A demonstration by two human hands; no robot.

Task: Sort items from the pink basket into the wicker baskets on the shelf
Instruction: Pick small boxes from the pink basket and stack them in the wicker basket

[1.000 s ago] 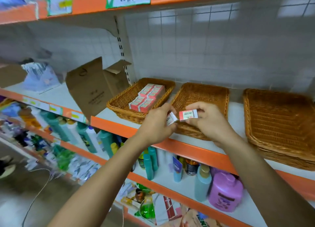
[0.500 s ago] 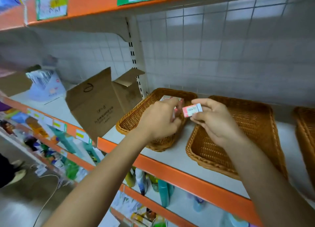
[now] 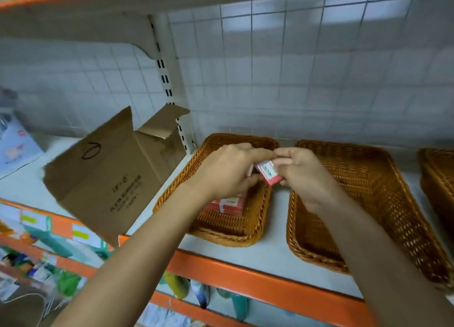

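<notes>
Carton [image 3: 270, 177]: rectangular, pink | left hand [image 3: 228, 172], right hand [image 3: 303, 176] grips clamped on it | over woven basket [image 3: 222, 237]

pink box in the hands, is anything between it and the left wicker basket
Nothing visible. The left hand and right hand hold the pink box just over the right rim of the left wicker basket; its top is open, with similar boxes lying inside.

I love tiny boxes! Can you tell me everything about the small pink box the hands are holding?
The small pink box looks like thin cardboard, pinkish-red with a white label whose dark print is too blurred to read. It is closed and tilted, label facing up, above the right edge of the left wicker basket. The right hand pinches its right end; the left hand curls round its left end, hiding it.
</notes>
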